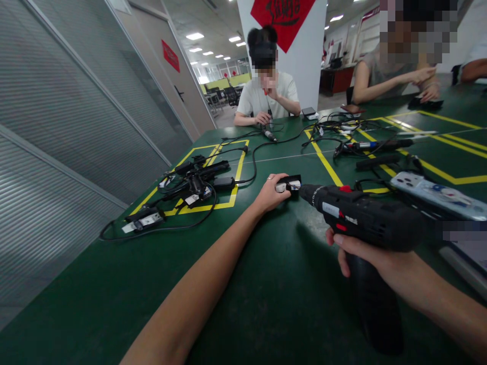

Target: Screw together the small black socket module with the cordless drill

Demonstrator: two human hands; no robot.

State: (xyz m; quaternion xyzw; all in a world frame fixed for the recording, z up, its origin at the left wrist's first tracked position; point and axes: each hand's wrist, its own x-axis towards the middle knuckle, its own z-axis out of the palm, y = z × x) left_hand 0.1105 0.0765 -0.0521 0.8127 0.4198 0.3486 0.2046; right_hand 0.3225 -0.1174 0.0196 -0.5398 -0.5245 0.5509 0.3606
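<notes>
My right hand (365, 253) is wrapped round the grip of a black cordless drill (365, 215) with red switches. The drill lies level and its chuck points left. Right at the chuck's tip is a small black and white device (291, 184), and whether the bit touches it I cannot tell. My left hand (271, 192) grips this device from the left, low over the green table. A ring shows on one of its fingers.
Black devices and cables (194, 185) lie in a yellow-taped area on the left. Across the table sits a person (268, 94) handling a cabled tool. Cables (338, 124), a pen-like tool (375, 145) and a clear plastic pack (437, 192) lie to the right. Another person (395, 81) sits there.
</notes>
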